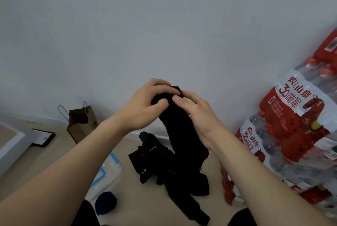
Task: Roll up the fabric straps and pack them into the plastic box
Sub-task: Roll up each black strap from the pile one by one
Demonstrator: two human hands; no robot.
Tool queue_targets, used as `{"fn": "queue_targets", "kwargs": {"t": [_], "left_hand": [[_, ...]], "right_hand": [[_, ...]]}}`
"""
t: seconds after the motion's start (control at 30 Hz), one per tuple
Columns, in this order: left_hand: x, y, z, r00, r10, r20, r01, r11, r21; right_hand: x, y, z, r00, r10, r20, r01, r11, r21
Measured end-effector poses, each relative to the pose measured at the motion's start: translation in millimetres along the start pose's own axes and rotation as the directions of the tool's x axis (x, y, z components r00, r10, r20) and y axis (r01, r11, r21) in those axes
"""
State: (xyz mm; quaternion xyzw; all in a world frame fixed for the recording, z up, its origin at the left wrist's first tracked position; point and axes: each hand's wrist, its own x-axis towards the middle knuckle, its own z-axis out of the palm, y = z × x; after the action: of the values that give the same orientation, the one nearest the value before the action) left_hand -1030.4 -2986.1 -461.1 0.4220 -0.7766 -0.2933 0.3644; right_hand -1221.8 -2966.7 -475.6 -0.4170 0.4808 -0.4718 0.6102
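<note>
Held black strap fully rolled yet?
No, the black strap hangs loose below the left hand and right hand, which pinch its top end.

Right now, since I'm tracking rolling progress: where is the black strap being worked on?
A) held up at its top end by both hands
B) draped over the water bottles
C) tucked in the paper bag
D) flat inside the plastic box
A: the left hand and right hand both pinch the top end of the black strap, whose length hangs down.

One black strap (pixel 179 127) raised, top end curled, tail hanging into black strap heap (pixel 164 169) on floor (pixel 145 200); clear blue-latched plastic box (pixel 111 169) just left of heap.
</note>
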Motion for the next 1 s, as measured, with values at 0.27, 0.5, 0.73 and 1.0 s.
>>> {"fn": "queue_targets", "kwargs": {"t": [0.27,0.5,0.73,1.0], "left_hand": [[5,-7,11,0.994,0.096,-0.045,-0.088,0.985,0.15],[14,-4,21,0.99,0.105,-0.09,-0.102,0.994,0.032],[15,-7,25,0.988,0.06,-0.139,-0.069,0.996,-0.055],[15,-7,14,0.991,0.028,0.128,0.004,0.971,-0.238]], "right_hand": [[7,5,0,0.994,-0.068,-0.09,0.051,0.983,-0.176],[20,5,-2,0.968,-0.182,-0.175,0.113,0.932,-0.343],[19,0,-2,0.982,-0.187,-0.027,0.176,0.959,-0.224],[18,3,-13,0.995,-0.029,0.091,0.048,0.977,-0.21]]}}
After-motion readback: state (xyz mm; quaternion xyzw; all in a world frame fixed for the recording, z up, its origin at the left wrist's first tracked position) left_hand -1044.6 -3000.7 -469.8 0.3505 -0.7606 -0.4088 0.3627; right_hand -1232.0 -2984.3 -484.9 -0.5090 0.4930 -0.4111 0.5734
